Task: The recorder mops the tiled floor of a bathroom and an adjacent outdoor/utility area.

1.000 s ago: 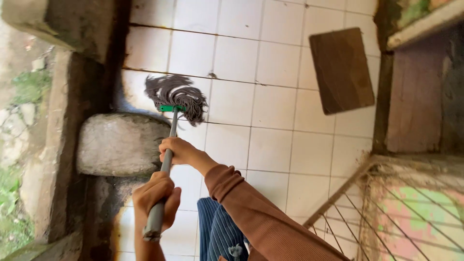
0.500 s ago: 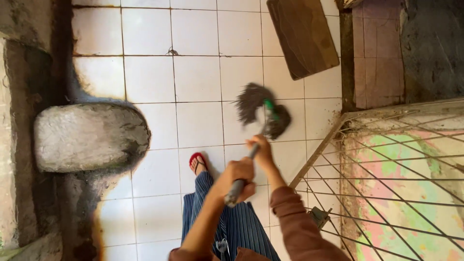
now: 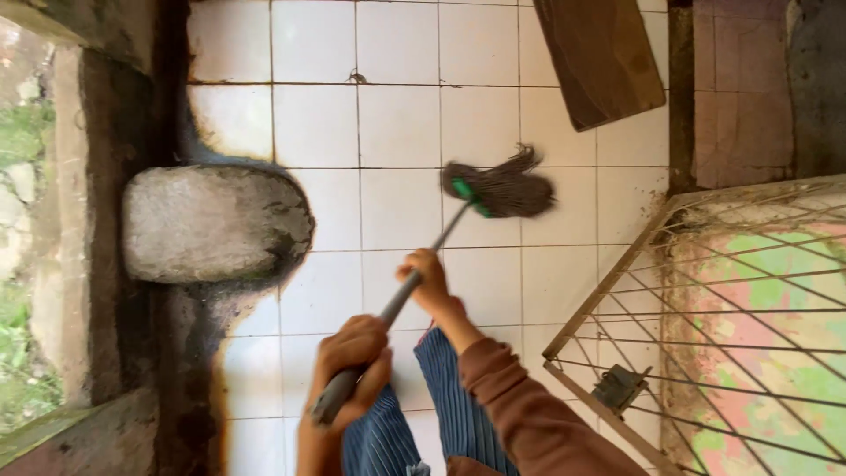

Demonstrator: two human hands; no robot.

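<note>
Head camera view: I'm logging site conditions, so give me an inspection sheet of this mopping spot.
Surface: white tiled floor, dark stained grout, blackened along the left edge.
Job's things: mop with grey handle, green clamp and dark strands lying on the tiles.
Clutter: brown mat at the top; rounded concrete block at the left.
Grippers: left hand wrapped round the handle's end; right hand gripping further down.
Cables: nothing seen.
Surroundings: wire mesh panel leaning at the right, painted surface behind it; greenery beyond the left edge.
</note>
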